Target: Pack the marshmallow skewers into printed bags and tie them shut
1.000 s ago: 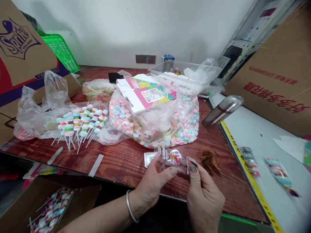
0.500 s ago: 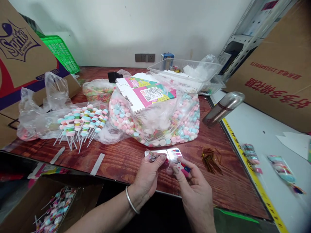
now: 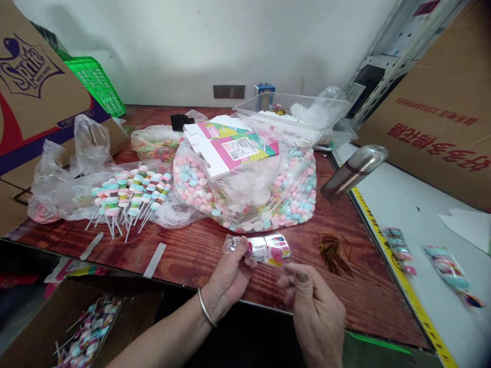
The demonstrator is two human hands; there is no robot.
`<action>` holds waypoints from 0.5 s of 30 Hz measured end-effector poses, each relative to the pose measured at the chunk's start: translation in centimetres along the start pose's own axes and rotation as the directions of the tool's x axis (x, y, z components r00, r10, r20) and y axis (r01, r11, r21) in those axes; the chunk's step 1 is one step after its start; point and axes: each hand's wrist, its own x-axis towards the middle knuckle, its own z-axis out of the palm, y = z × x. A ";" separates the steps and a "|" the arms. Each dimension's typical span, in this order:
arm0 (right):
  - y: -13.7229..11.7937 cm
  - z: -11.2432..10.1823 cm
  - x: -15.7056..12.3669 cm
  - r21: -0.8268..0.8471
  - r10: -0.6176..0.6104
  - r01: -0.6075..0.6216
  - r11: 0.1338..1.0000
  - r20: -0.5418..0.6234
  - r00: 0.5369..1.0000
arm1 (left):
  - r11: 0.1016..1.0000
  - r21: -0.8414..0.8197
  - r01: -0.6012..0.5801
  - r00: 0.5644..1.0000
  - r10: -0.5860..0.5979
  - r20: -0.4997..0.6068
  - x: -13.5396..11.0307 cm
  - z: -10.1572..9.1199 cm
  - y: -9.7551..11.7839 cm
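Note:
My left hand, with a bracelet at the wrist, pinches a small clear printed plastic bag between thumb and fingers. Right beside it, shiny printed bags lie on the table with a band across them. My right hand is apart from them, nearer the table's front edge. Its fingers are curled with the thumb against them, partly blurred, and anything inside is hidden. To its right is a bunch of gold twist ties.
Marshmallow skewers lie at left, beside a big bag of marshmallows topped with printed cardboard. A steel flask leans at right. Wrapped candies lie on the white side table. Below left, a carton holds more skewers.
My right hand has let go of the bag and pulled back toward the table's front edge. The left hand, still pinching the bag, has shifted slightly left, uncovering more of the shiny bags.

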 end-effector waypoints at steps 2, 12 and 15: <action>-0.2 0.0 -0.2 -0.004 -0.064 0.063 0.998 -0.096 0.993 | 0.998 -0.049 0.032 0.999 -0.033 -0.006 0.2 -0.2 0.2; -0.4 1.7 0.0 -0.028 -0.306 0.305 0.952 -0.089 0.948 | 0.998 -0.042 -0.039 0.998 0.041 0.053 0.0 -0.1 0.7; -0.6 2.2 -0.1 0.045 -0.262 0.270 0.962 -0.141 0.955 | 0.996 -0.058 -0.069 0.997 0.071 0.025 0.1 -0.3 1.1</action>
